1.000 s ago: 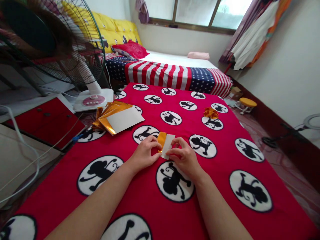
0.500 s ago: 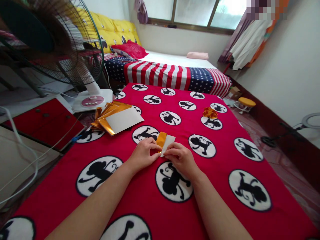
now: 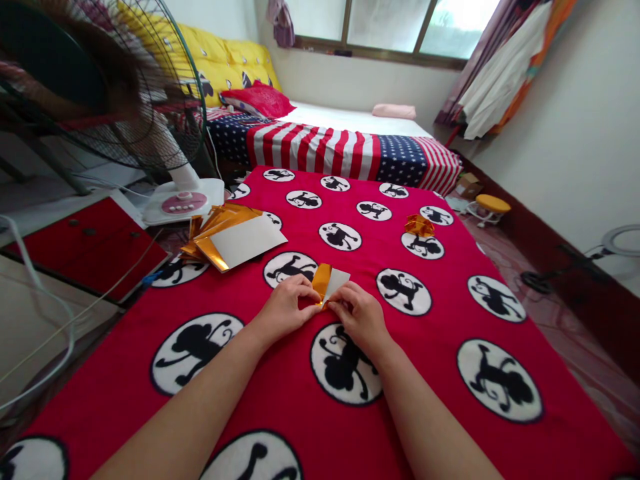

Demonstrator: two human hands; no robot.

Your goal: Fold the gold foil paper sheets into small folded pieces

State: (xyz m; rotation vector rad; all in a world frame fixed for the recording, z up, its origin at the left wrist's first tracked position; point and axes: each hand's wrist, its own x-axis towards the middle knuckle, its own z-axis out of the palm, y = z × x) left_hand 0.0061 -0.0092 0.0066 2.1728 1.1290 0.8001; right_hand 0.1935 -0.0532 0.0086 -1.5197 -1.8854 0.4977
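A small folded sheet of gold foil paper (image 3: 323, 279), gold on its left part and whitish grey on its right, lies on the red cloth between my hands. My left hand (image 3: 289, 305) pinches its lower left edge between thumb and fingers. At the lower right corner, my right hand (image 3: 359, 313) grips the paper with thumb and forefinger, where a bit of gold shows. Fingers partly cover the near end of the fold. Up to the left sits a fanned stack of gold foil sheets (image 3: 213, 253), its top sheet grey side up.
A folded gold paper piece (image 3: 419, 225) rests on the cloth to the right. A standing fan (image 3: 186, 197) is at the left, beside a red-topped cabinet (image 3: 90, 233). Behind the red cloth (image 3: 425, 373) stands a bed (image 3: 320, 150); a yellow stool (image 3: 494, 203) is at the right.
At the near end of the paper, the lower right corner now shows gold under my right fingertips, where it was whitish before. My right hand has shifted slightly; the left has stayed nearly still.
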